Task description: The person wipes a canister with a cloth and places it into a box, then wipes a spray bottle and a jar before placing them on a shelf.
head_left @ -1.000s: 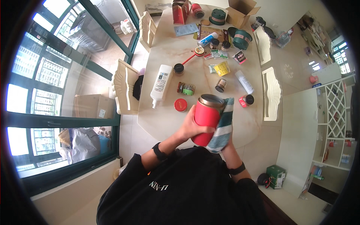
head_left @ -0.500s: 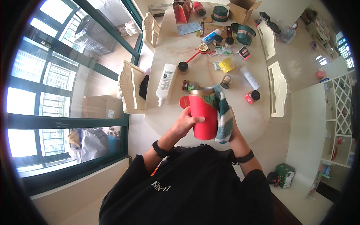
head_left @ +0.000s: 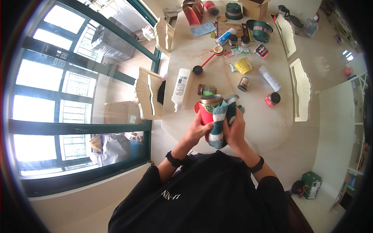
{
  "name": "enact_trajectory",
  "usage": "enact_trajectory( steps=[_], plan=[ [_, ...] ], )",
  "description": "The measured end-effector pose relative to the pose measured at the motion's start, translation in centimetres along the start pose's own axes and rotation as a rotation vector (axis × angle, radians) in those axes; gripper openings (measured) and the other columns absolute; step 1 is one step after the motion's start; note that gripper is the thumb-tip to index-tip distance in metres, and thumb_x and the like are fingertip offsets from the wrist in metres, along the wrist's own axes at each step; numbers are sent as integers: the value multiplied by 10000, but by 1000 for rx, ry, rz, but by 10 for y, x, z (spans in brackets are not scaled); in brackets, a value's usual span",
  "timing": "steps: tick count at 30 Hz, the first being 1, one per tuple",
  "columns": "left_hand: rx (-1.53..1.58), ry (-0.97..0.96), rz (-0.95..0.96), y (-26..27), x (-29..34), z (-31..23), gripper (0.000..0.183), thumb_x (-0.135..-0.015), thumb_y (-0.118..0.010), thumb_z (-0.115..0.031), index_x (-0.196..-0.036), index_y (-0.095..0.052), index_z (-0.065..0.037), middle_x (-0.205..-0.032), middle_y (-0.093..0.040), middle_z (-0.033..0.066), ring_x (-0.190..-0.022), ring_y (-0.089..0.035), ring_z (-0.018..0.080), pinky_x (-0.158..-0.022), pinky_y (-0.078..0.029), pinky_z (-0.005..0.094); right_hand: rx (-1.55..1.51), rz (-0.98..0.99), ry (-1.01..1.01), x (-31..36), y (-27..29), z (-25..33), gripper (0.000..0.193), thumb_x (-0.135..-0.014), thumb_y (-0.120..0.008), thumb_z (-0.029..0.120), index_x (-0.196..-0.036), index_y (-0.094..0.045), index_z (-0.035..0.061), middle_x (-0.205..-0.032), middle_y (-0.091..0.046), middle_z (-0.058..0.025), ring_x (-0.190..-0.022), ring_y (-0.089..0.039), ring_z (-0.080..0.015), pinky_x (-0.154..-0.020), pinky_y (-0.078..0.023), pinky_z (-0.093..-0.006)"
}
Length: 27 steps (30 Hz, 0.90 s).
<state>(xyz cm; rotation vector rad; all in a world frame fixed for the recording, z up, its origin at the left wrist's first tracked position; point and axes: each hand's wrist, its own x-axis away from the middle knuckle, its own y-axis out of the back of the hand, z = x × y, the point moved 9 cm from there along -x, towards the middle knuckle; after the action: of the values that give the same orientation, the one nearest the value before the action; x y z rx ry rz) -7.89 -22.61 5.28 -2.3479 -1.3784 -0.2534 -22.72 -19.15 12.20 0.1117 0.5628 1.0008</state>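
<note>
Just over the table's near edge, my left hand (head_left: pixel 200 126) is wrapped round a red canister (head_left: pixel 206 109) with a gold rim and a green pattern. It stands upright, its top facing up. My right hand (head_left: pixel 235 131) holds a green-and-white striped cloth (head_left: pixel 218 126) against the canister's right and front side, covering much of it. Part of the cloth sticks up between the thumb and fingers. A red round lid (head_left: pixel 196 106) peeks out behind the canister. Just beyond lies a glass jar with a green label (head_left: pixel 207 90).
A white bottle (head_left: pixel 181 89) lies at the left. To the right are a small spice jar (head_left: pixel 243 84), a white spray can (head_left: pixel 269 78) and a red jar with a black lid (head_left: pixel 272 99). Farther off stand green pots (head_left: pixel 262 32) and a cardboard box (head_left: pixel 254 8). Chairs (head_left: pixel 299 91) flank the table.
The cloth has come round from the canister's right side to its front. My right hand has moved with it, nearer the left. The whole view has shifted slightly.
</note>
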Motion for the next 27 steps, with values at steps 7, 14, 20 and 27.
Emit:
enact_trajectory(
  steps=[7, 14, 20, 27],
  plan=[
    [293, 154, 74, -45, -4, 5, 646, -868, -624, -277, -1383, -311, -44, -1312, -472, 123, -1179, -505, 236, -996, -415, 389, -820, 226, -835, 14, -21, -98, 214, -934, -524, 222, -961, -587, 20, -783, -617, -33, -668, -563, -92, -595, -461, -268],
    [177, 48, -146, -37, -14, 25, 631, -865, -640, -182, -1386, -308, -50, -1297, -478, 103, -1179, -484, 175, -983, -422, 358, -245, 76, -305, 1, 22, -46, 248, -870, -591, 174, -1035, -539, -4, -774, -577, -63, -703, -586, -182, -615, -466, -337],
    [127, -76, -37, -53, -7, 2, 733, -811, -658, -146, -1410, -247, -51, -1293, -478, 96, -1186, -472, 180, -1002, -397, 348, -453, 160, -591, -12, 21, -70, 227, -902, -574, 230, -962, -583, 12, -727, -588, -68, -671, -592, -162, -595, -458, -310],
    [225, -93, -163, -42, -7, 15, 703, -784, -653, -139, -1372, -279, -49, -1240, -487, 89, -1133, -488, 174, -967, -419, 339, -520, 216, -381, 5, 7, -58, 173, -881, -561, 210, -934, -557, 45, -835, -589, -59, -750, -597, -193, -648, -481, -341]
  ],
)
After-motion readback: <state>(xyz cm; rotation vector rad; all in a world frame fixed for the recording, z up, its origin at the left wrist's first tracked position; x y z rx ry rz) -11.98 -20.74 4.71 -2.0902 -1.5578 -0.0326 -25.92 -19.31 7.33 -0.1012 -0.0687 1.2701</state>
